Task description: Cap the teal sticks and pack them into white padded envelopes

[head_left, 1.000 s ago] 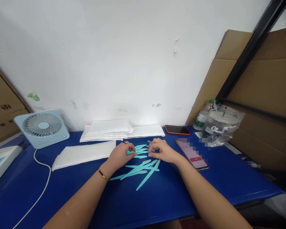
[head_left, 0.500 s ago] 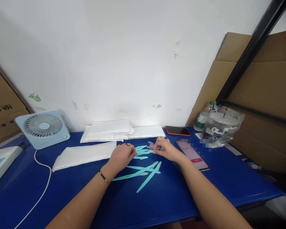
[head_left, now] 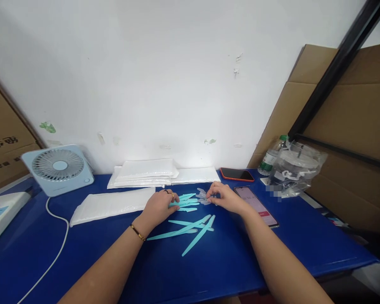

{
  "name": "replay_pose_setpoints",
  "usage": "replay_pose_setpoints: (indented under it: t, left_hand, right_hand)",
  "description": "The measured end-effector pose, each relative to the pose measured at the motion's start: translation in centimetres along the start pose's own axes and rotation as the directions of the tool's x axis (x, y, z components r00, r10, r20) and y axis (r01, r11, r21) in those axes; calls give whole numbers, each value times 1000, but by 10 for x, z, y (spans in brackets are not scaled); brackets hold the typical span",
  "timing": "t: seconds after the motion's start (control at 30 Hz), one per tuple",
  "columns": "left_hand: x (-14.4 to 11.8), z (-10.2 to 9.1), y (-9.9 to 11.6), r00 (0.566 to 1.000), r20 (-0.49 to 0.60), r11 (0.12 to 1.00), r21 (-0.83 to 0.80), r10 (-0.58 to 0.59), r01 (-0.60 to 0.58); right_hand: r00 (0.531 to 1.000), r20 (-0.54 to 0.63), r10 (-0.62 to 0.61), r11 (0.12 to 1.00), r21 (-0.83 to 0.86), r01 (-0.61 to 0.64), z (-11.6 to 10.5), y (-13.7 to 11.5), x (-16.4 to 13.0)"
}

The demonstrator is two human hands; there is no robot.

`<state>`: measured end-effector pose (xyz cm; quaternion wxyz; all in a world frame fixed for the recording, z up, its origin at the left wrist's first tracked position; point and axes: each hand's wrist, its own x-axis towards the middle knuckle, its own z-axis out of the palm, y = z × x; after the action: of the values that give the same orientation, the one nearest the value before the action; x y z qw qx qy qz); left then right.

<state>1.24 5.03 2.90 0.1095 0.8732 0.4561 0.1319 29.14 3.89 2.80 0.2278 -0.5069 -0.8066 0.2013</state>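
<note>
Several teal plastic sticks [head_left: 190, 226] lay scattered mid-tabletop on the blue table [head_left: 209, 270], toward its back edge. The left hand [head_left: 160, 205] rested curled on a bundle of them, fingers together. The right hand [head_left: 225, 197] pinched small clear caps [head_left: 202, 196] beside a phone [head_left: 256, 205] near white mailers [head_left: 110, 204].

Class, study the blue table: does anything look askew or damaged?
Three teal sticks lie crossed over one another, loose below both hands; the wall behind has chipped paint. Nothing is spilled.
</note>
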Motion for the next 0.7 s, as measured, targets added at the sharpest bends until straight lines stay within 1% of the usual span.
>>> replay_pose_setpoints:
  t: [0.07,0.13,0.17,0.2,0.27,0.33,0.4,0.47,0.57,0.63,0.7]
  left_hand:
    - [-6,-2,10,997,52,996,-70,52,-48]
    - [-11,-3,20,987,121,990,-106,107,-94]
    - [-14,-3,24,981,150,989,-106,120,-105]
    - [-15,-2,27,977,171,989,-99,123,-107]
    - [-16,1,31,974,197,992,-85,109,-94]
    - [-15,3,31,975,199,994,-79,94,-79]
    - [-12,3,27,981,176,996,-47,84,-77]
    - [-8,1,20,991,121,997,31,63,-67]
    - [-3,-5,7,999,38,993,120,-4,-1]
    - [-2,-8,3,999,0,994,104,-38,38]
    - [-4,-8,4,1000,-1,998,59,-19,19]
  right_hand:
    - [991,118,-62,998,19,60,-1,-7,-3]
    - [966,238,-98,995,17,97,2,-14,-5]
    - [954,280,-104,994,7,106,4,-16,-5]
    - [945,309,-105,994,-3,112,6,-19,-5]
    - [941,322,-103,993,-14,113,9,-21,-4]
    - [948,302,-103,994,-10,111,11,-22,-4]
    - [962,253,-102,994,-6,107,11,-19,-3]
    - [981,172,-94,995,-8,97,10,-13,-1]
    - [998,26,-48,998,37,47,7,0,3]
    - [1000,-25,-16,997,79,18,4,6,4]
    - [1000,-15,-11,995,98,12,0,7,2]
